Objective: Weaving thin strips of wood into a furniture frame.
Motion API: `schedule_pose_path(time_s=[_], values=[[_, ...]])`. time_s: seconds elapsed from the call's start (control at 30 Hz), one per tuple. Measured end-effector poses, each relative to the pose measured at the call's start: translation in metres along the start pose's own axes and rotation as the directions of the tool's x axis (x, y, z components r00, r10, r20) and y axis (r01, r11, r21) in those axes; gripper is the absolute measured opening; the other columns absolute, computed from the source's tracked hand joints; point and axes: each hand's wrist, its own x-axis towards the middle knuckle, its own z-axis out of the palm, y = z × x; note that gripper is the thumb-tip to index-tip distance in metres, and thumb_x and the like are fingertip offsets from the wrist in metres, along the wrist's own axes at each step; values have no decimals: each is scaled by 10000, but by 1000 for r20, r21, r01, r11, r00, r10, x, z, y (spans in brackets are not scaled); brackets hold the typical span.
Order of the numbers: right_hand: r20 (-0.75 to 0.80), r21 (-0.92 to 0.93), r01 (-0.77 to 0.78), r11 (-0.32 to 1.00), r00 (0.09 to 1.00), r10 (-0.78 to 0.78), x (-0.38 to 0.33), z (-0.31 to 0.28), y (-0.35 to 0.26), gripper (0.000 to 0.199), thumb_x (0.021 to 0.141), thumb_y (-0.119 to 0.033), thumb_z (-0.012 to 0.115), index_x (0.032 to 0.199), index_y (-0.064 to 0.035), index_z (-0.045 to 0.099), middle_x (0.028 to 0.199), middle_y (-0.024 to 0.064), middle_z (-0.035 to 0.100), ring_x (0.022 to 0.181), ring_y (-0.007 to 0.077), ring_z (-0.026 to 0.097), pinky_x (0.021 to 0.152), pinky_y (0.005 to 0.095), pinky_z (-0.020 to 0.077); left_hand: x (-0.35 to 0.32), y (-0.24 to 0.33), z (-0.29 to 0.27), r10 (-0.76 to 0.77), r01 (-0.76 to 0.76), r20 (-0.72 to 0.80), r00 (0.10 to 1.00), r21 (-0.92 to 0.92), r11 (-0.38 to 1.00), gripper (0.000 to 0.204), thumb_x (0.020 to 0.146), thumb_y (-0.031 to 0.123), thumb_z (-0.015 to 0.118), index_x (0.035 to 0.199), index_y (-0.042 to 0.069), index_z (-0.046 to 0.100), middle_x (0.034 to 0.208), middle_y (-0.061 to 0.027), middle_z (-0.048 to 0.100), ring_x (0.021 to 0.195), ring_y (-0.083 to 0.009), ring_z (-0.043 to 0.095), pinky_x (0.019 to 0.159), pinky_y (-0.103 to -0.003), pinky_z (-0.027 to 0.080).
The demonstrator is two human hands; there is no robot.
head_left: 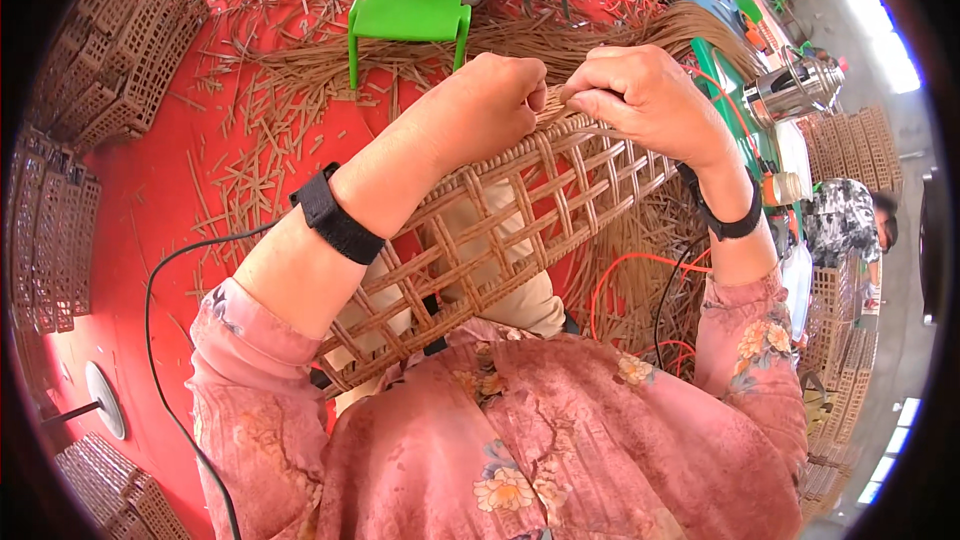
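Observation:
An openwork woven basket in brown strips lies tilted across my lap, its thick wrapped rim facing away from me. My left hand is closed in a fist at the far part of that rim, its fingertips mostly hidden. Just right of it, my right hand is closed with thumb and fingers pinched at the rim's far corner. A short bit of brown strip shows between the two hands. Whether either hand grips a loose strip or just the rim is hard to see.
Brown strips lie in a long bundle beyond my hands, with cut pieces scattered over the red floor. A green chair stands ahead. Stacked baskets line the left. Rightward are a metal pot and another person.

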Motion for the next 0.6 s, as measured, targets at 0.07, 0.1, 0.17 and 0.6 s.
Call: schedule_pose_path(time_s=[0.07, 0.1, 0.17, 0.6], values=[[-10, -83, 32, 996, 999, -33, 1, 4, -1, 186, 865, -194, 638, 919, -32, 711, 822, 138, 656, 790, 338, 646, 698, 427, 512, 0, -1, 2, 13, -13, -8, 1000, 16, 1000, 88, 805, 58, 627, 864, -3, 606, 744, -174, 642, 695, -318, 641, 641, -394, 502], [-6, -86, 35, 996, 999, -36, 1, 5, 0, 186, 865, -194, 638, 919, -32, 711, 822, 138, 656, 790, 338, 646, 698, 427, 512, 1, -2, 3, 13, -13, -13, 1000, 15, 1000, 88, 805, 58, 627, 864, -3, 606, 744, -174, 642, 695, -318, 641, 641, -394, 502], [-3, -193, 33, 981, 999, -34, 2, 7, 1, 154, 858, -182, 621, 876, -54, 703, 824, 123, 654, 795, 341, 646, 700, 445, 515, 2, -4, 5, 46, -45, -23, 999, 32, 998, 84, 807, 61, 625, 861, -1, 609, 746, -182, 646, 721, -340, 658, 653, -403, 511], [96, -476, 258, 841, 965, -242, 13, 17, -8, 128, 820, -196, 613, 760, -92, 658, 733, 121, 654, 677, 303, 662, 585, 440, 528, 5, -22, 12, 85, -85, -46, 995, -3, 996, 133, 849, 159, 617, 926, 54, 643, 891, -234, 677, 877, -435, 655, 739, -489, 535]])
